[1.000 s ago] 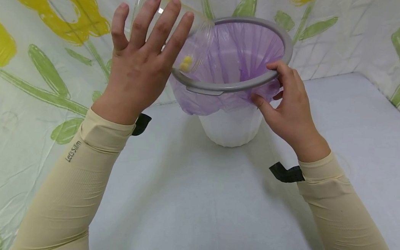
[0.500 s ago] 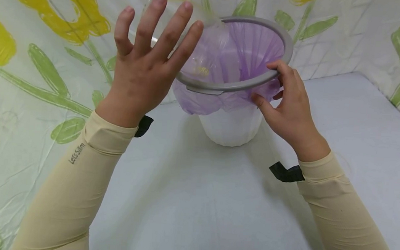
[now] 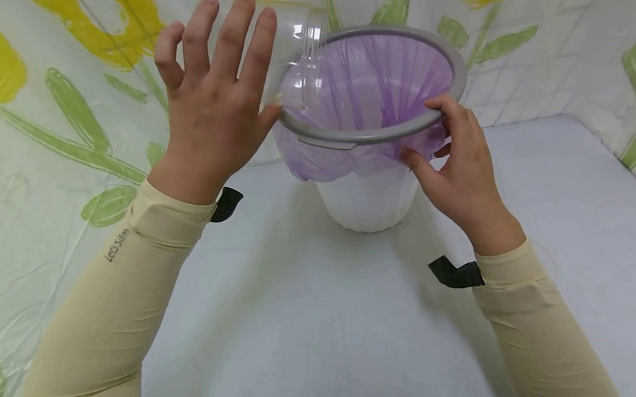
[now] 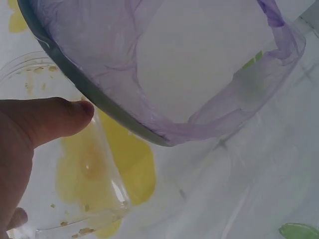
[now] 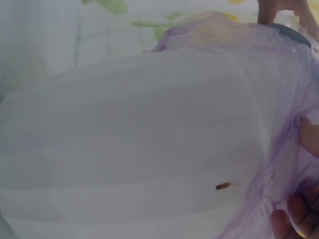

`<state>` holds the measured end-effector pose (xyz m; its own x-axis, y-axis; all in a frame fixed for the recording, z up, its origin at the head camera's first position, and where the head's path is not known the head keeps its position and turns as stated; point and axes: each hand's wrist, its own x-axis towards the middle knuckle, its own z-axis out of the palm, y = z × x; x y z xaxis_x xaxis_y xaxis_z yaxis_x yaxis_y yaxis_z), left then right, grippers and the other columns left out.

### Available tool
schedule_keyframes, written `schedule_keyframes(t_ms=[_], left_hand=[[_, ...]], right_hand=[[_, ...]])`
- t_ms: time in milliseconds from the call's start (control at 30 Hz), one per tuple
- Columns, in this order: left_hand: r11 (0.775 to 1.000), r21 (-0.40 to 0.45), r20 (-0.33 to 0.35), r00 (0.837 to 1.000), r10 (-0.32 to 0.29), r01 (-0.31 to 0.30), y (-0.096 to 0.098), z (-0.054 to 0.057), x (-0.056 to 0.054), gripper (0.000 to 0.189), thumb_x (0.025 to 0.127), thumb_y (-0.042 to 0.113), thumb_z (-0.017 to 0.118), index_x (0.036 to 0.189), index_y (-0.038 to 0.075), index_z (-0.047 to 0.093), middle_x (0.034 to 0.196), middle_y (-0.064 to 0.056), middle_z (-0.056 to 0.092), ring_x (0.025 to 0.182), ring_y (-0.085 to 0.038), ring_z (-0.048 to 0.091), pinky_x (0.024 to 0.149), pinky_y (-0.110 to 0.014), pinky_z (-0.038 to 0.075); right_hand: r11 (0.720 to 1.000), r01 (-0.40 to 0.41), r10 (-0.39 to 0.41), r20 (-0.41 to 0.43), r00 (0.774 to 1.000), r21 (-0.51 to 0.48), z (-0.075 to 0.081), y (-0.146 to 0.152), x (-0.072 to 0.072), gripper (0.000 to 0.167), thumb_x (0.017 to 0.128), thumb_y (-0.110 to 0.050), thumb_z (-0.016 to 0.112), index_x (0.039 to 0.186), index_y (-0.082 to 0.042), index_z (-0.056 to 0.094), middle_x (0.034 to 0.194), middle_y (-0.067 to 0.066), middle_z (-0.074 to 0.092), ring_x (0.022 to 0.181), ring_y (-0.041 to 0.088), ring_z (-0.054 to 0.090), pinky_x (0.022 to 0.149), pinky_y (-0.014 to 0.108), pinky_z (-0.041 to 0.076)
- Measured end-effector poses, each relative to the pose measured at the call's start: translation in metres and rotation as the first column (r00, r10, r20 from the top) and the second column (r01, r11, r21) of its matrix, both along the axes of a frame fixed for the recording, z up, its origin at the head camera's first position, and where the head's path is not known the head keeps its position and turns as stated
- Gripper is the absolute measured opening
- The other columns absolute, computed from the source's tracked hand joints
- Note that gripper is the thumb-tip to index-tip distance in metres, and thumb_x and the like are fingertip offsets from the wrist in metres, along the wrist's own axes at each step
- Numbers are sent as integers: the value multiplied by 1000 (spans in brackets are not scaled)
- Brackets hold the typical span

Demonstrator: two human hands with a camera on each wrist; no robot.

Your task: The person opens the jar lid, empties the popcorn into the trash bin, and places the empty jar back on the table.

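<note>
A clear jar [image 3: 294, 45] lies on its side over the left rim of a white bin [image 3: 367, 204], its mouth towards the opening. My left hand [image 3: 214, 107] holds the jar from behind, and its thumb [image 4: 60, 119] lies along the jar in the left wrist view. Small yellowish-brown crumbs [image 4: 85, 230] cling inside the glassy wall. A purple bag [image 3: 352, 85] lines the bin and folds out over its grey rim [image 3: 376, 136]. My right hand [image 3: 459, 170] grips that rim at the right, thumb below and fingers above, over the bag.
The bin stands on a white-covered table [image 3: 299, 319] near the back. Behind it hangs a sheet with painted yellow flowers [image 3: 110, 16] and green leaves. In the right wrist view a small brown speck [image 5: 223, 185] shows on the bin's wall.
My left hand has swung rightward, then back left, turning the jar until it lies level. Yellow bits at the jar's mouth no longer show in the head view. My right hand stays put.
</note>
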<state>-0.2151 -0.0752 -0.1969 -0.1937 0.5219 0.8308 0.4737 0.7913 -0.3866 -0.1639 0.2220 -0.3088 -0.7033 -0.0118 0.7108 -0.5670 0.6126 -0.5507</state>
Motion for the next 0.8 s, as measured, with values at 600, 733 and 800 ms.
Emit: schedule_keyframes(t_ms=[600, 733, 800], left_hand=[[956, 282, 204, 969, -138, 77, 4, 2, 20, 101, 83, 74, 72, 150, 2, 49, 150, -11, 55, 132, -33, 49, 103, -50, 29], [934, 339, 278, 937, -213, 112, 5, 3, 23, 106, 79, 70, 78, 151, -2, 48, 149, -14, 56, 134, -29, 51, 109, -42, 33], [910, 383, 301, 910, -284, 157, 6, 4, 24, 104, 79, 64, 82, 151, -3, 48, 147, -15, 58, 133, -25, 52, 112, -37, 35]], right_hand=[[1000, 17, -17, 30, 999, -13, 4, 1, 4, 63, 92, -8, 81, 145, -5, 47, 107, 20, 54, 100, 18, 49, 80, 21, 42], [1000, 18, -17, 35, 999, -7, 5, 1, 5, 62, 92, -7, 81, 143, -4, 47, 106, 21, 54, 99, 18, 49, 80, 21, 43], [1000, 18, -17, 37, 999, -7, 6, 1, 6, 61, 91, -7, 81, 143, -3, 47, 106, 20, 54, 98, 18, 48, 80, 22, 44]])
